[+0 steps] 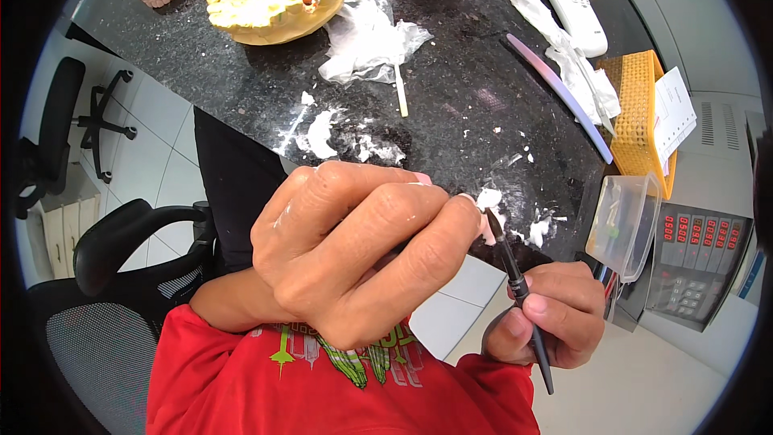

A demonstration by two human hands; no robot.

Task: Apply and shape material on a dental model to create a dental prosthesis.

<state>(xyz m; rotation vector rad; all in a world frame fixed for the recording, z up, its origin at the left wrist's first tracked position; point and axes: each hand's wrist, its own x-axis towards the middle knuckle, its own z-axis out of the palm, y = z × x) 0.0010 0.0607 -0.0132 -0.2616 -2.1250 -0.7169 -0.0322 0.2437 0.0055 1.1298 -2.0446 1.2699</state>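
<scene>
My left hand (366, 246) is closed in a pinch over the front edge of the dark counter, its fingers pointing right. What it pinches is hidden behind the fingers. White residue dots its skin. My right hand (551, 314) grips a slim black brush (513, 270) between thumb and fingers. The dark bristle tip points up and left, close to the left fingertips and a small white lump (489, 198). I cannot tell if the lump lies on the counter or at the fingertips. White powdery smears (322, 135) lie on the counter beyond my left hand.
A yellow dental cast (278, 32) stands at the back left, beside crumpled white wrapping (370, 40). Further right lie a purple-pink file (555, 93), an orange basket (634, 129) and a clear plastic box (624, 225). A panel with red digits (696, 262) stands far right. An office chair (129, 274) is at left.
</scene>
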